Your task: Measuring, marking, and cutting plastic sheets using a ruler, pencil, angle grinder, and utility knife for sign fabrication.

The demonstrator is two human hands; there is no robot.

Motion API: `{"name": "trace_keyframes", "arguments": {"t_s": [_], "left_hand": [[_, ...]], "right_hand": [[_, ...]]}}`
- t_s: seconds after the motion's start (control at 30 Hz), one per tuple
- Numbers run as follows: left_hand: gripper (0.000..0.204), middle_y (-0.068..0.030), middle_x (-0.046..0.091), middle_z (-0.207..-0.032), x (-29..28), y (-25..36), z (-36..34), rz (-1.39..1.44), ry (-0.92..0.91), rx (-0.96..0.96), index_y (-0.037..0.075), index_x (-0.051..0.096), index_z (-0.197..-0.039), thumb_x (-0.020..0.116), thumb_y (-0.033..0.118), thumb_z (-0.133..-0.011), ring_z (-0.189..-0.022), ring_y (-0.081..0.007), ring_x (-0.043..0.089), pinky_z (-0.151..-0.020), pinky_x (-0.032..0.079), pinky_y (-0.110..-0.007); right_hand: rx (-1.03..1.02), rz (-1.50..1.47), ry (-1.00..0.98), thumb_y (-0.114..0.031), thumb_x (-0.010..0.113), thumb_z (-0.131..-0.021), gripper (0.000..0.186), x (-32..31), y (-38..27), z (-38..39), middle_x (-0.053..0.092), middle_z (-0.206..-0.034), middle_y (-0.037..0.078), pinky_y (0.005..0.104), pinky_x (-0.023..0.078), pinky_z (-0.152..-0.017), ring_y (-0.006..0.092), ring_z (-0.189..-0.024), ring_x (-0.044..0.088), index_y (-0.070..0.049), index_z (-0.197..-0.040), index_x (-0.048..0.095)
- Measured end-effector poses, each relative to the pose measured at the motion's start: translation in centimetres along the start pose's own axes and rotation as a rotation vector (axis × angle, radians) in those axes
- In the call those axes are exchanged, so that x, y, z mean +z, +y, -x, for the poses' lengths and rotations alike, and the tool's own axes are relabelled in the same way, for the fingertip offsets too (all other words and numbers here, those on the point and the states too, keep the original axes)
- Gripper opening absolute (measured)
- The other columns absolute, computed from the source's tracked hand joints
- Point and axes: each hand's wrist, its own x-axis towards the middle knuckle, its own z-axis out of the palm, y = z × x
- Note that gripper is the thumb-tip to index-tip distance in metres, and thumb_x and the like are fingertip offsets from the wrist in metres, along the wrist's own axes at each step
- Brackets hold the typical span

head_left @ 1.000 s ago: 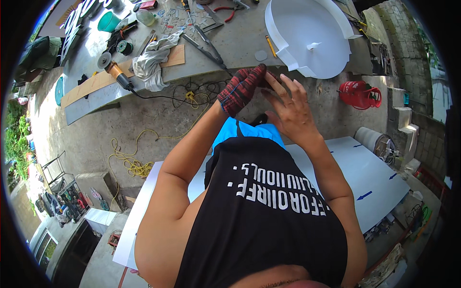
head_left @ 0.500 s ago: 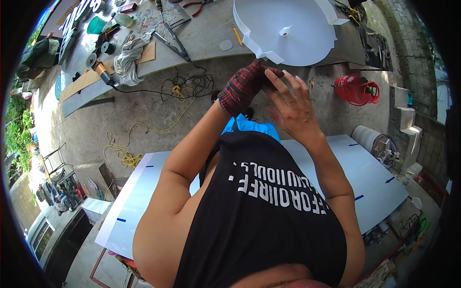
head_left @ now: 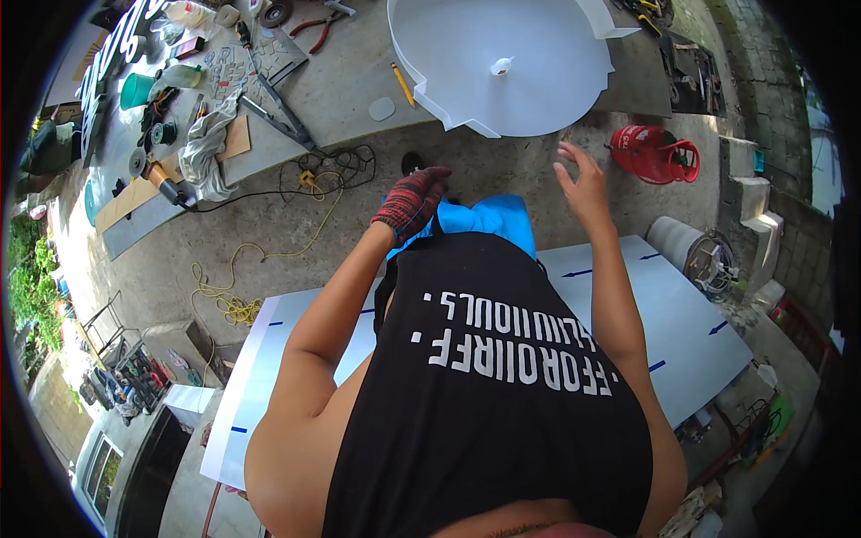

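Note:
My left hand [head_left: 414,201] wears a red and black knitted glove. It is held in front of my blue shorts [head_left: 489,215], fingers stretched toward the right and partly hidden, with no object visible in it. My bare right hand [head_left: 585,186] is open, thumb and fingers apart and nothing between them. It is just below the near right edge of a large round white panel [head_left: 529,99] on the workbench. Thin white strip stands upright along parts of the panel's rim, and a small white piece [head_left: 501,66] sits near its middle.
On the bench [head_left: 350,125] lie a pencil [head_left: 403,84], red-handled pliers [head_left: 311,38], an angle grinder [head_left: 165,184] and a grey cloth [head_left: 206,157]. Cords [head_left: 336,170] trail over the floor. A red gas cylinder [head_left: 653,154] stands at right. Behind me is a large white sheet [head_left: 691,314].
My hands have parted: the gloved left hand has drawn back down and left, the right hand has moved right. The view has shifted, so the bench and round panel appear farther left.

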Motion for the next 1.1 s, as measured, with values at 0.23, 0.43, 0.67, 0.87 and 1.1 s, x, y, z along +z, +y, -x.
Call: {"name": "trace_keyframes", "arguments": {"t_s": [0.23, 0.43, 0.67, 0.87, 1.1], "left_hand": [[0.039, -0.0148, 0.069, -0.126, 3.1, 5.2, -2.9, 0.222, 0.11, 0.115, 0.008, 0.056, -0.143, 0.057, 0.019, -0.106, -0.119, -0.0246, 0.064, -0.103, 0.049, -0.038], [0.04, -0.0148, 0.068, -0.128, 6.6, 11.2, -7.4, 0.466, 0.14, -0.026, 0.006, 0.055, -0.143, 0.056, 0.02, -0.107, -0.124, -0.0238, 0.062, -0.106, 0.047, -0.037], [0.046, -0.0179, 0.061, -0.136, 14.6, 17.0, -16.8, 0.583, 0.603, -0.096, 0.005, 0.051, -0.146, 0.061, 0.012, -0.101, -0.128, -0.0282, 0.059, -0.109, 0.045, -0.038], [0.074, -0.0263, 0.04, -0.154, 15.5, 14.9, -28.2, -0.152, 1.073, -0.304, -0.002, 0.038, -0.152, 0.072, 0.025, -0.092, -0.143, -0.0411, 0.04, -0.12, 0.033, -0.05], [0.098, -0.027, 0.014, -0.168, 3.9, 8.8, -45.5, -0.435, 1.177, -0.534, -0.006, 0.023, -0.159, 0.058, 0.059, -0.095, -0.157, -0.0448, 0.011, -0.127, 0.005, -0.056]], "right_hand": [[-0.024, -0.092, -0.046, -0.017, 0.075, -0.088, 0.044, 1.6, 4.8, -10.7, 0.073, -0.121, 0.009, 0.0421, 0.049, -0.101, 0.03, -0.115, 0.065, -0.01, -0.13, 0.065], [-0.267, 0.01, -0.195, -0.017, 0.08, -0.083, 0.053, 6.0, 7.8, -21.6, 0.064, -0.126, 0.011, 0.0434, 0.051, -0.101, 0.032, -0.121, 0.058, -0.015, -0.133, 0.063], [-0.539, -0.056, -0.426, -0.019, 0.082, -0.084, 0.043, 9.7, 10.6, -29.1, 0.062, -0.119, 0.01, 0.0437, 0.053, -0.095, 0.0305, -0.117, 0.059, -0.019, -0.125, 0.068], [-0.464, -0.214, -0.25, -0.022, 0.078, -0.089, 0.032, 7.4, 11.8, -36.0, 0.065, -0.106, 0.01, 0.0411, 0.055, -0.084, 0.0268, -0.093, 0.066, -0.013, -0.119, 0.072], [-0.468, 0.018, -0.081, -0.027, 0.076, -0.093, 0.031, 5.5, 16.6, -46.2, 0.063, -0.109, 0.009, 0.039, 0.055, -0.083, 0.022, -0.092, 0.067, -0.011, -0.119, 0.072]]}}
